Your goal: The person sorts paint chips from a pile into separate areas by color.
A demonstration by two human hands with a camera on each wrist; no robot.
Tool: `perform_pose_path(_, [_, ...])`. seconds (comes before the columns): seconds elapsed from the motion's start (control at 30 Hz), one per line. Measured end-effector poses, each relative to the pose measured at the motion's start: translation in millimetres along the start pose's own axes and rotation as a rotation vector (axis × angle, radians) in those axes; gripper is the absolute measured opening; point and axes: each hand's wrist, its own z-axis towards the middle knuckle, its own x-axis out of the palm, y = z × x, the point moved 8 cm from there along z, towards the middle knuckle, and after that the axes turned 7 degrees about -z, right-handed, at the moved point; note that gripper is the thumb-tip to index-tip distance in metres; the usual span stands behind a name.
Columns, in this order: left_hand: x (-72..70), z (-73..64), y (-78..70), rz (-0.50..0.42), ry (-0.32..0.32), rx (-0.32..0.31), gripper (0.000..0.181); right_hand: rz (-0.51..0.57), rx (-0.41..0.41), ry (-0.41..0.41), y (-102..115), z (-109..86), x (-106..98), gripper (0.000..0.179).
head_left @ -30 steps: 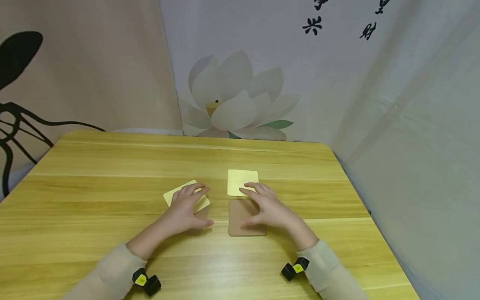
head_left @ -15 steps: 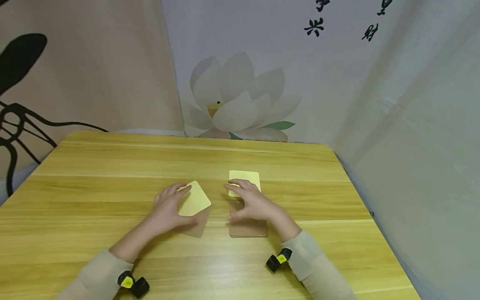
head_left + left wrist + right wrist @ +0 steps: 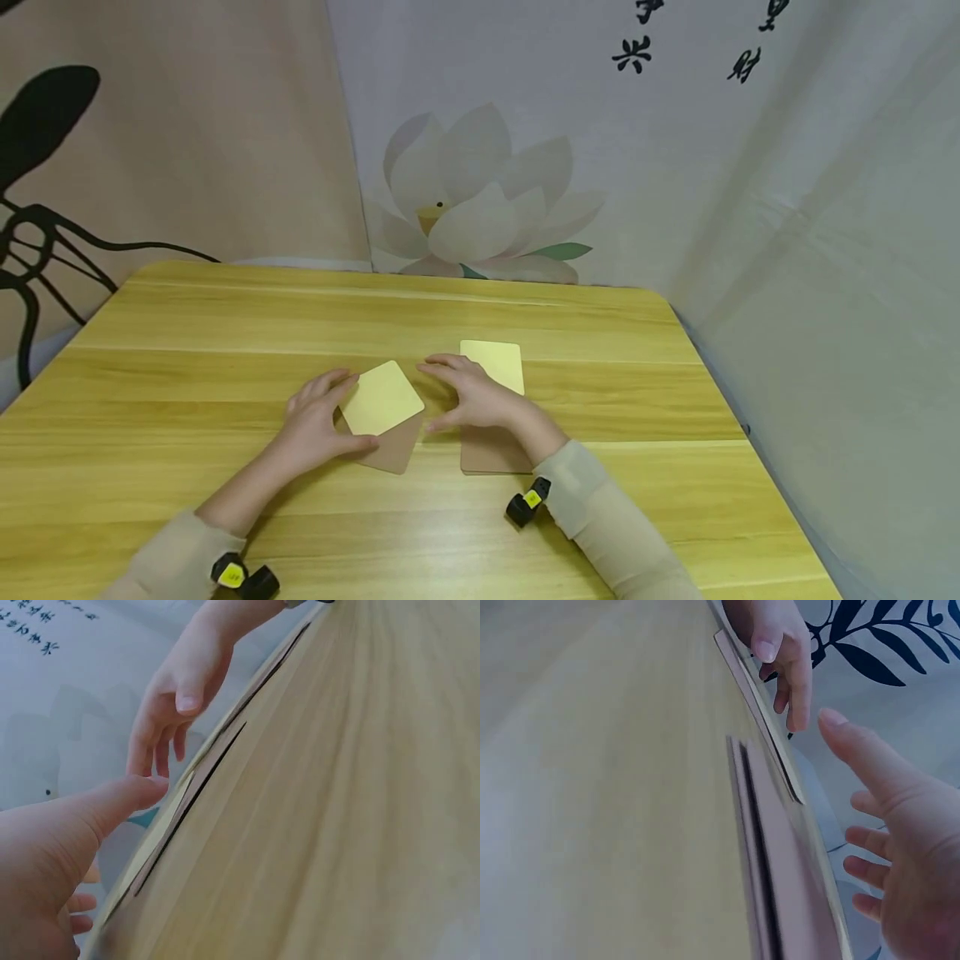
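Two flat square cards lie overlapping left of centre: a yellow card rests partly on a brown card. My left hand is at their left side, thumb and fingers spread apart; contact with the cards cannot be told. Above the table, my right hand reaches leftward with fingers relaxed, between the left pair and a second yellow card. Under its wrist lies a stack of brown cards, partly hidden. In the right wrist view, nothing sits between the right thumb and fingers.
The cards lie on a wooden table with rounded far corners. Behind it hangs a pale curtain printed with a lotus and black characters. Each sleeve carries a small black wrist camera.
My left hand has moved left off the left yellow card, uncovering more of it and the brown card. The right hand has shifted left across the right-hand cards. The cards look unmoved.
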Motion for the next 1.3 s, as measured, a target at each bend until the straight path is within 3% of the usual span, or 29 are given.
perform_pose_path(0.2, [-0.6,-3.2,6.0,0.004,-0.009,-0.017,0.107,0.03,0.005,0.046,-0.2,14.9,6.3,0.095])
perform_pose_path(0.6, [-0.1,-6.4,9.6,0.025,0.001,-0.036,0.11,-0.011,0.003,0.096,-0.5,36.7,12.6,0.096])
perform_pose_path(0.9, [2.1,-6.1,9.0,0.06,0.011,-0.024,0.11,-0.073,0.012,0.137,-0.3,43.8,19.7,0.098])
perform_pose_path(1.3, [-0.9,-6.3,6.7,0.041,0.002,-0.011,0.1,-0.141,0.016,0.166,1.5,46.4,23.0,0.098])
